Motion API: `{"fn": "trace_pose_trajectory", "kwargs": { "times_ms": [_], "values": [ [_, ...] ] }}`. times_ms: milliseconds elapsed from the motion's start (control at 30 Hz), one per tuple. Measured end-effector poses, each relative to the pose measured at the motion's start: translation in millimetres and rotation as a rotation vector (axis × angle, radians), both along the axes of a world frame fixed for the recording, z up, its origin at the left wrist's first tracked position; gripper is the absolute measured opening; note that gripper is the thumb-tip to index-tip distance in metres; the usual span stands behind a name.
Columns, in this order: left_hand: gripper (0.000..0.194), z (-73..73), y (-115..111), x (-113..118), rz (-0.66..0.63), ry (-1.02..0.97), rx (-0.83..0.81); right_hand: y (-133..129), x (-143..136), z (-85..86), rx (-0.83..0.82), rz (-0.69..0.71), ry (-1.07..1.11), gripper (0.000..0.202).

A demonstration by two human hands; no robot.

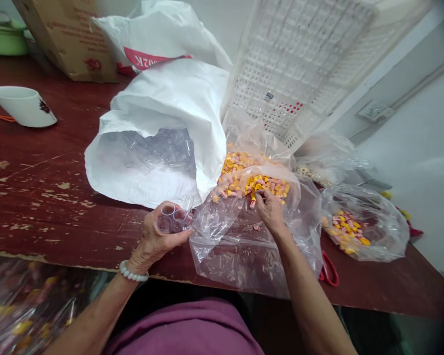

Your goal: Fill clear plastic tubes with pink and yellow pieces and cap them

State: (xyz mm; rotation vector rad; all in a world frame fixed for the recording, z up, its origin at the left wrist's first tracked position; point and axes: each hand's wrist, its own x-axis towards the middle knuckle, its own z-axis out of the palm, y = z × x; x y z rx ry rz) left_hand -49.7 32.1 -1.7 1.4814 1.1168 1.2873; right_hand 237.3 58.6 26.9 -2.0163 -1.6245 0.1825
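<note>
My left hand (pixel 153 236) is wrapped round several clear plastic tubes (pixel 180 215), their round open mouths facing up toward me. A pale bead bracelet circles that wrist. My right hand (pixel 269 209) reaches into a clear plastic bag (pixel 229 256), its thumb and forefinger pinched together at a heap of small yellow-and-pink capped pieces (pixel 268 186). Whatever sits between those fingertips is too small to make out. Just beyond my left hand, a white sack (pixel 155 190) lies open with many more clear tubes (pixel 163 150) inside.
A white plastic crate (pixel 281 74) leans behind the bags. At right lie another clear bag (pixel 385 231) of yellow-and-pink pieces and red-handled scissors (pixel 330 270). A white cup (pixel 22 106) and a cardboard box (pixel 70 39) stand on the worn red table (pixel 40 172) at left.
</note>
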Motion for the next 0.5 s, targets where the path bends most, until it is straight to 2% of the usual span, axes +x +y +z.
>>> {"fn": "trace_pose_trajectory", "kwargs": {
  "times_ms": [100,233,333,400,500],
  "values": [
    [0.034,9.1,-6.3,6.1,-0.053,0.015,0.022,16.0,29.8,-18.2,-0.101,-0.064,-0.131,0.027],
    [0.029,22.0,-13.0,15.1,-0.066,0.094,0.055,31.1,33.3,-23.8,-0.213,-0.024,-0.124,0.014],
    [0.028,22.4,-14.0,17.1,-0.073,0.125,0.078,29.7,27.6,-14.7,-0.226,-0.021,-0.090,0.010],
    [0.028,20.5,-14.0,18.3,-0.082,0.125,0.075,19.6,17.2,-4.5,-0.158,-0.035,-0.003,0.013],
    [0.027,20.2,-14.9,23.3,-0.084,0.117,0.033,-7.9,-16.1,14.7,0.092,0.042,0.435,0.026]
  ]
}}
